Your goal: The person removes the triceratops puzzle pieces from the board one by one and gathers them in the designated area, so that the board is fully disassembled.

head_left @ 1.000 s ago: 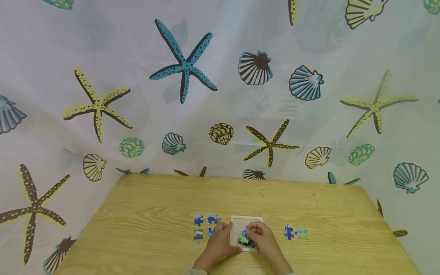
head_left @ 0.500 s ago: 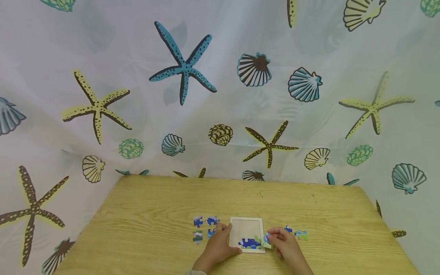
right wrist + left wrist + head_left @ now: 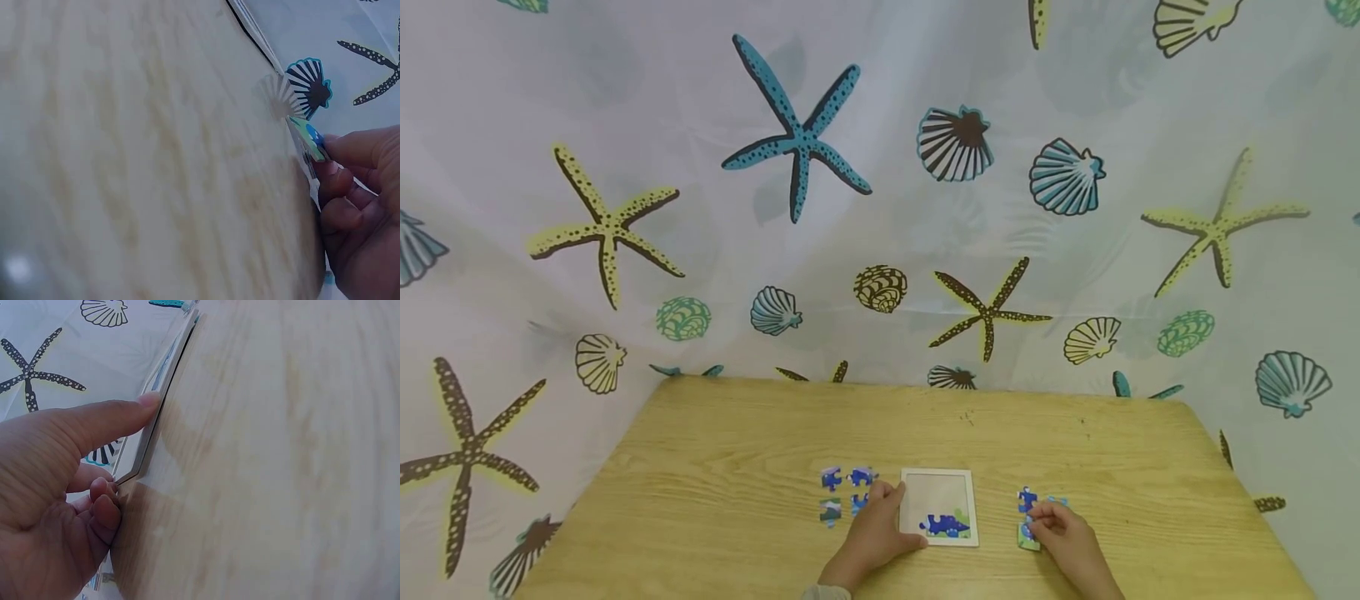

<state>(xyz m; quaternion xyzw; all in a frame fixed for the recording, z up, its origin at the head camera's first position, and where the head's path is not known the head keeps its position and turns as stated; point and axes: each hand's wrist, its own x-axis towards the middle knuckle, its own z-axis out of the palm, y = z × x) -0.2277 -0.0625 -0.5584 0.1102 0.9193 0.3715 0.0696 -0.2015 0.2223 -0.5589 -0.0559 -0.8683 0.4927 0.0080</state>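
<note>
My left hand (image 3: 874, 533) holds a square white-rimmed puzzle tray (image 3: 973, 500) by its lower left corner. In the left wrist view the thumb (image 3: 140, 411) lies along the tray's edge, the other fingers curled beside it. Joined blue and green jigsaw pieces (image 3: 944, 525) fill part of the tray's lower right. To the right of the tray, my right hand (image 3: 1070, 537) pinches a green and blue jigsaw piece (image 3: 1026, 533) between thumb and fingertips. The right wrist view has that piece (image 3: 308, 137) tilted, close over the table.
Several loose jigsaw pieces (image 3: 831, 477) lie left of the tray, some partly behind my left hand. A blue piece (image 3: 1027, 499) and a pale blue one (image 3: 1057, 502) lie near my right hand. A shell-printed curtain (image 3: 880, 167) rises behind the wooden table (image 3: 737, 433).
My right hand has lifted the green and blue piece out from over the tray and carried it right, beside the loose pieces. My left hand stays at the tray's corner.
</note>
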